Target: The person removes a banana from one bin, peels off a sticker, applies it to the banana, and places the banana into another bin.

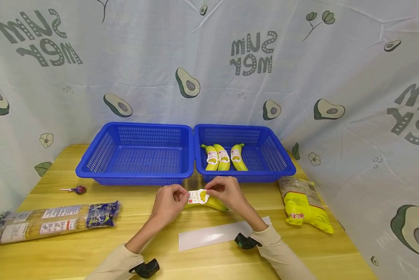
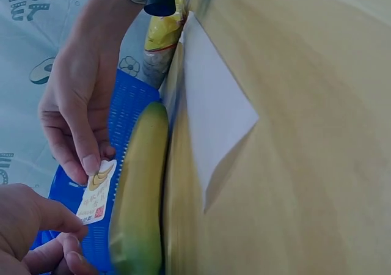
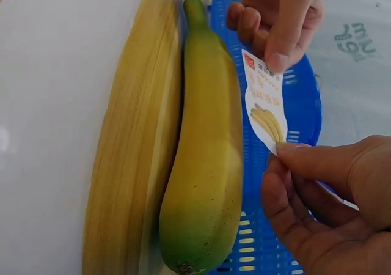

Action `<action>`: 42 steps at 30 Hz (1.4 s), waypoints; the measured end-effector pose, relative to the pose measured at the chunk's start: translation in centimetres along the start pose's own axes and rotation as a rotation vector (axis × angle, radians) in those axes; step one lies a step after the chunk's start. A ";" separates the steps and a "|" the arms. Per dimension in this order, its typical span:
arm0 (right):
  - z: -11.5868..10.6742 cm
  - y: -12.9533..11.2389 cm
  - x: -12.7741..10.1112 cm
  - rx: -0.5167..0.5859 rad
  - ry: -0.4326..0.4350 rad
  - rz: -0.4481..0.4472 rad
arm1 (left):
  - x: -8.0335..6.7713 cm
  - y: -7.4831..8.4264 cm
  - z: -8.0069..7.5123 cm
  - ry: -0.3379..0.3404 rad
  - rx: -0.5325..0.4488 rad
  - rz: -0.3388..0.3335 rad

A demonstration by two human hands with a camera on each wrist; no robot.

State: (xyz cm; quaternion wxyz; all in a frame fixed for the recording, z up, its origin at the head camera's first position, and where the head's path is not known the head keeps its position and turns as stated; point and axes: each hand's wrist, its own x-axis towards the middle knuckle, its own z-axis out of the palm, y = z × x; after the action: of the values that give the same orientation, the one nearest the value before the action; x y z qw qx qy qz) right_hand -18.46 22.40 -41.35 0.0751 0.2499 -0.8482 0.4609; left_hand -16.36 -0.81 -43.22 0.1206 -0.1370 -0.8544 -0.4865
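Observation:
A white sticker [image 3: 264, 98] printed with bananas is stretched between my two hands, above a yellow banana [image 3: 204, 146] with green ends that lies on the table. My left hand [image 1: 170, 202] pinches the sticker's left end between thumb and finger. At its other end, my right hand [image 1: 227, 191] pinches the edge the same way. Both wrist views show a gap between the sticker and the banana's peel. Three bananas [image 1: 223, 158] bearing the same kind of sticker lie in the right blue basket [image 1: 281, 171].
Beside that basket stands another blue basket [image 1: 136, 175]. A white paper strip [image 1: 209, 235] lies in front of the banana. On the left are a lollipop [image 1: 79, 189] and a pack of noodles [image 1: 55, 221]; a yellow bag [image 1: 305, 204] lies at right.

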 end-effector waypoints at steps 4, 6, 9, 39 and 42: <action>0.0 0.0 -0.1 -0.013 0.002 -0.011 | 0.0 -0.2 0.3 0.012 0.015 0.015; 0.0 0.0 -0.1 -0.021 0.008 -0.015 | 0.1 -0.3 0.4 0.015 0.017 0.021; 0.0 0.1 0.0 -0.032 0.013 -0.013 | 0.1 -0.4 0.6 0.009 0.027 0.016; 0.8 1.1 -0.2 -0.106 0.009 -0.023 | -0.1 -1.0 1.6 0.024 0.083 0.003; 0.8 1.1 -0.2 -0.106 0.006 -0.025 | -0.2 -1.1 1.6 0.026 0.073 0.008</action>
State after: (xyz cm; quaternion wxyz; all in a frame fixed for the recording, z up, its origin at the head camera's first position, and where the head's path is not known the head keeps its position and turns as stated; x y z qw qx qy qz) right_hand -18.76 22.28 -42.71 0.0966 0.2549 -0.8681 0.4149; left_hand -16.64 0.02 -44.99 0.1385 -0.1299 -0.8693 -0.4564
